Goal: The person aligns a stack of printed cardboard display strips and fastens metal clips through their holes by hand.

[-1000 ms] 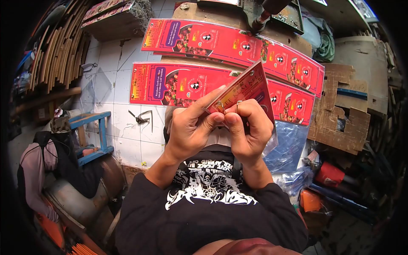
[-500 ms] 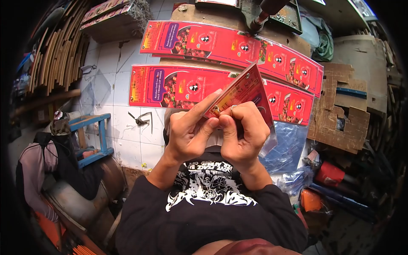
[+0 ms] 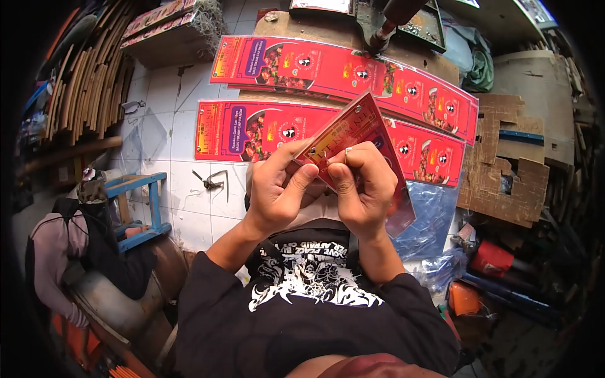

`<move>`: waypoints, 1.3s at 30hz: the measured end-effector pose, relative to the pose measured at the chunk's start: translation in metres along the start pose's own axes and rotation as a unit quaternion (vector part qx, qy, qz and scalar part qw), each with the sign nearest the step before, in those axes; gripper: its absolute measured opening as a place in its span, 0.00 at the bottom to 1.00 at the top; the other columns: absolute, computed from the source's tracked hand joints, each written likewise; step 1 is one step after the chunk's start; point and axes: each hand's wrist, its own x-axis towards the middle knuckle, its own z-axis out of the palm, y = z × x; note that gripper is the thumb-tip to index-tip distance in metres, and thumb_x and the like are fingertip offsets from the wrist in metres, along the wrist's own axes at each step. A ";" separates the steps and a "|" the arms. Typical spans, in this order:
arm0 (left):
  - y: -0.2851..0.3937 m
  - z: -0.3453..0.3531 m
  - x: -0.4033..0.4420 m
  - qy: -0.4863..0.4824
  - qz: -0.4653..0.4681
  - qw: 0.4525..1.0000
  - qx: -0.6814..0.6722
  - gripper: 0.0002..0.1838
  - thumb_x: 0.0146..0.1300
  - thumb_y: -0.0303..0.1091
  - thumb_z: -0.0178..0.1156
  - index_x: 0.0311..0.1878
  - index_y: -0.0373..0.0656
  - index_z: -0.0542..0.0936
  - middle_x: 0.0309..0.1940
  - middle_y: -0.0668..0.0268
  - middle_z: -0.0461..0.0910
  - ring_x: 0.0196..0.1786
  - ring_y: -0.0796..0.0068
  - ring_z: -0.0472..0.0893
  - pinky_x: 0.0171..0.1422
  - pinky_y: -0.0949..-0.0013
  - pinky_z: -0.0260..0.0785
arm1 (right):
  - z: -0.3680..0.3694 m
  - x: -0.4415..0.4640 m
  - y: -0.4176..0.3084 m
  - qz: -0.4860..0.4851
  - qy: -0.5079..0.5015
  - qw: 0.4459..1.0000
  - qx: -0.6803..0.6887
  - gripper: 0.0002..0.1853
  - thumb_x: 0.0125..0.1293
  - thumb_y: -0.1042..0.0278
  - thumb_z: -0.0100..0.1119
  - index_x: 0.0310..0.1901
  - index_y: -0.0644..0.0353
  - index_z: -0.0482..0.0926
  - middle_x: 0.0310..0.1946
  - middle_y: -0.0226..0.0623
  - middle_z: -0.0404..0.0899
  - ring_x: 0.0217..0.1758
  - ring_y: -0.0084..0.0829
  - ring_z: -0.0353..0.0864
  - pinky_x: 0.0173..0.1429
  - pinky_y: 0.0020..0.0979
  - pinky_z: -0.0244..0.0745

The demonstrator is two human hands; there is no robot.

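Observation:
My left hand point(image 3: 280, 192) grips the left corner of a red printed card point(image 3: 353, 129) in a clear sleeve, thumb in front and fingers behind. The card is tilted, with metal eyelets at its upper corners. My right hand point(image 3: 362, 189) pinches a small metal ring or hook at the card's top edge; its exact shape is hard to make out. Beyond the hands lie long red printed strips, one stack point(image 3: 340, 69) at the back and another point(image 3: 252, 131) nearer.
A press tool point(image 3: 386, 28) stands at the back beside a tray of small metal parts point(image 3: 425, 28). Clear plastic sleeves point(image 3: 428, 214) lie at right by cut cardboard point(image 3: 504, 164). At left are a blue frame point(image 3: 154, 201), black metal pieces point(image 3: 211, 181) and wooden slats point(image 3: 88, 75).
The held card has turned so its printed front shows more, and its top has shifted left. Both hands have moved slightly, still holding at the card's edge.

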 end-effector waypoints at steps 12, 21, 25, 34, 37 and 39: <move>0.001 -0.003 0.002 -0.026 0.007 0.999 0.025 0.20 0.67 0.23 0.55 0.61 0.30 0.71 0.34 0.57 0.86 0.37 0.77 0.85 0.38 0.76 0.76 | 0.007 -0.005 -0.001 -0.023 0.002 0.997 -0.071 0.06 0.60 0.78 0.65 0.33 0.66 0.77 0.27 0.38 0.78 0.25 0.24 0.76 0.28 0.23 0.69; -0.004 -0.009 0.000 -0.048 0.087 0.992 0.075 0.24 0.64 0.20 0.55 0.65 0.29 0.69 0.33 0.57 0.86 0.32 0.80 0.83 0.35 0.78 0.73 | 0.005 -0.006 -0.007 -0.025 -0.004 0.996 -0.081 0.06 0.57 0.79 0.67 0.31 0.65 0.77 0.25 0.36 0.75 0.22 0.24 0.75 0.24 0.24 0.68; -0.003 -0.007 -0.003 -0.059 0.099 0.990 0.078 0.26 0.62 0.19 0.56 0.65 0.28 0.69 0.33 0.57 0.85 0.32 0.80 0.83 0.37 0.79 0.73 | 0.002 -0.004 -0.016 -0.005 -0.028 0.994 -0.109 0.06 0.55 0.80 0.68 0.30 0.65 0.78 0.23 0.35 0.73 0.20 0.24 0.74 0.23 0.25 0.67; -0.007 0.001 -0.006 0.009 0.061 0.998 0.014 0.19 0.65 0.22 0.58 0.58 0.27 0.72 0.39 0.53 0.85 0.40 0.76 0.84 0.43 0.76 0.75 | -0.006 0.002 0.009 -0.077 -0.062 0.995 0.012 0.06 0.53 0.79 0.67 0.32 0.63 0.79 0.24 0.36 0.75 0.20 0.29 0.75 0.23 0.27 0.68; -0.011 0.003 -0.007 0.031 0.022 0.998 -0.044 0.16 0.65 0.22 0.57 0.55 0.29 0.72 0.37 0.54 0.84 0.38 0.76 0.84 0.44 0.76 0.75 | -0.007 -0.001 0.011 -0.036 -0.048 0.996 0.068 0.06 0.54 0.79 0.68 0.32 0.64 0.79 0.25 0.36 0.76 0.22 0.27 0.76 0.25 0.25 0.68; -0.017 0.001 -0.008 0.027 0.016 0.998 -0.055 0.15 0.66 0.22 0.57 0.54 0.30 0.71 0.37 0.54 0.84 0.39 0.76 0.84 0.44 0.75 0.75 | -0.007 -0.003 0.014 0.019 -0.014 0.994 0.106 0.06 0.56 0.78 0.68 0.32 0.65 0.78 0.26 0.36 0.78 0.24 0.25 0.76 0.27 0.24 0.69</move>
